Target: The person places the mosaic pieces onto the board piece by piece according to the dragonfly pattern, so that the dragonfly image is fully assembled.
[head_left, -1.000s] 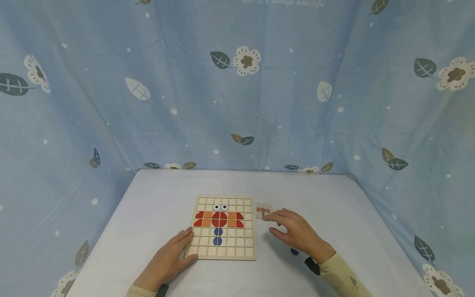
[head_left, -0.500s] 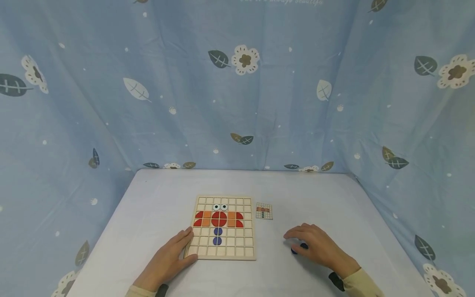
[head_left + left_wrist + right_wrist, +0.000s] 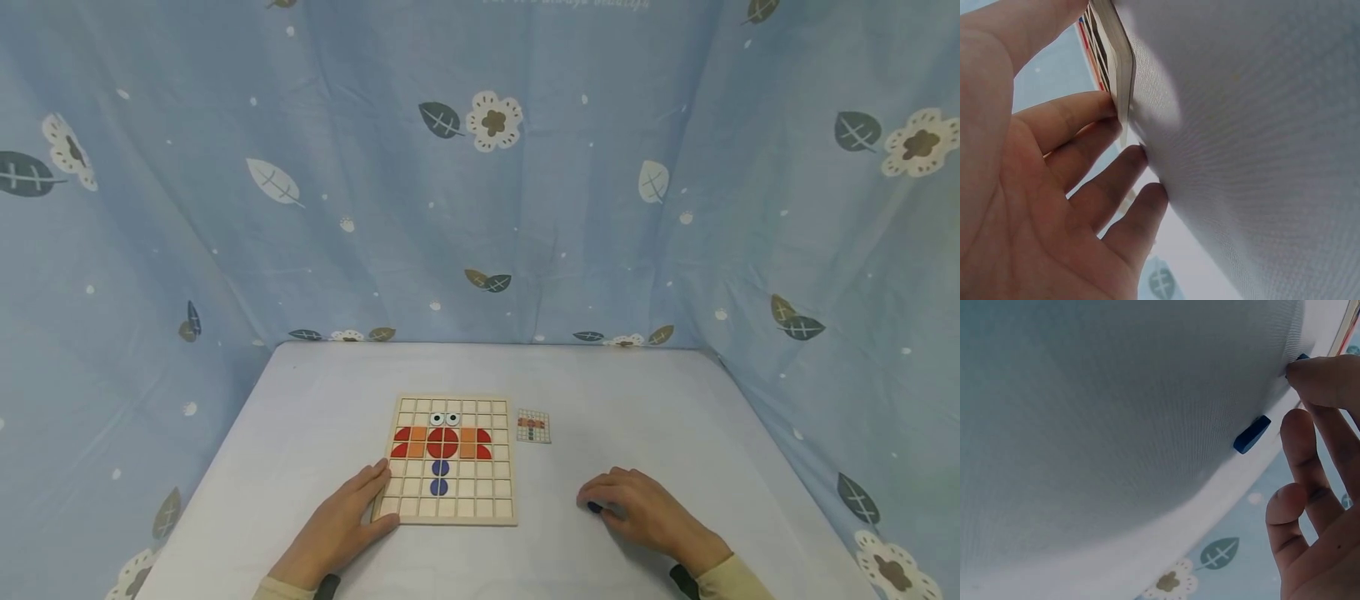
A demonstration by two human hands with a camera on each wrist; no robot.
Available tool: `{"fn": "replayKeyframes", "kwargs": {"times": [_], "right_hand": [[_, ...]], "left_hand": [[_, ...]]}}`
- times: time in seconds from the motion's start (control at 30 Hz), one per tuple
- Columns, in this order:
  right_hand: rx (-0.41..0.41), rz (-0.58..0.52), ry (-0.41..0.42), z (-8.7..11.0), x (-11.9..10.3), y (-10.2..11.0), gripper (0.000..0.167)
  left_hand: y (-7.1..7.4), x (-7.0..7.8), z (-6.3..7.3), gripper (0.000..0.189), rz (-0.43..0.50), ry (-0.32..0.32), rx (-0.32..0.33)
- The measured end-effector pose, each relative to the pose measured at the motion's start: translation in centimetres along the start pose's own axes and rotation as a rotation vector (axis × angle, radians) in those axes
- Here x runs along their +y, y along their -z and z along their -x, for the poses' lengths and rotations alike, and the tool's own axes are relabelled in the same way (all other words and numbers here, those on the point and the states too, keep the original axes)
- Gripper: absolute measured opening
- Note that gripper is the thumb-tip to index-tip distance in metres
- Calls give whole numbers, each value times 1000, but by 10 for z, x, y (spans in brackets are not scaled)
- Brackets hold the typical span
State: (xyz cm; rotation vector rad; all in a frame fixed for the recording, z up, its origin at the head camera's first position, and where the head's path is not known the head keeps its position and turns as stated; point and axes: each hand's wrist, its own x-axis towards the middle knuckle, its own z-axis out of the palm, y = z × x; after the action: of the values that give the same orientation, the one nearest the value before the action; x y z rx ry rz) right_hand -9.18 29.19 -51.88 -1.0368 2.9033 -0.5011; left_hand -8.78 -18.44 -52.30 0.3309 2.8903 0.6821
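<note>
A square wooden grid board (image 3: 483,505) lies on the table with flat pieces in its cells: two eye tiles, red quarter-rounds, orange squares (image 3: 418,442) and blue half-rounds (image 3: 439,487). My left hand (image 3: 335,527) rests on the board's lower left corner, its fingers extended along the left edge and its thumb by the bottom edge. To the board's right, my right hand (image 3: 648,512) pinches a small dark blue piece (image 3: 595,507) at the tabletop between thumb and finger. The right wrist view shows another blue piece (image 3: 1252,435) lying beside that hand; in the head view the hand hides it.
A small picture card (image 3: 534,426) with a gridded figure lies just right of the board. White cloth covers the table (image 3: 630,400). A blue curtain (image 3: 375,217) with leaves and flowers surrounds its back and sides.
My right hand has moved from over the card rightward and down to the blue pieces, where its fingers have closed on one. The card is uncovered. My left hand has stayed put.
</note>
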Motion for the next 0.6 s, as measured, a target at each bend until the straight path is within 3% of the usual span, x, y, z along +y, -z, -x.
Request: {"fn": "replayKeyframes", "kwargs": {"times": [0.37,0.6], "right_hand": [[57,24,30,-2,-2,-1,37],[51,19,-40,-4,-3,-1,25]], "left_hand": [[1,0,0,77,-3,2,-1],[0,0,0,76,0,-4,7]]}}
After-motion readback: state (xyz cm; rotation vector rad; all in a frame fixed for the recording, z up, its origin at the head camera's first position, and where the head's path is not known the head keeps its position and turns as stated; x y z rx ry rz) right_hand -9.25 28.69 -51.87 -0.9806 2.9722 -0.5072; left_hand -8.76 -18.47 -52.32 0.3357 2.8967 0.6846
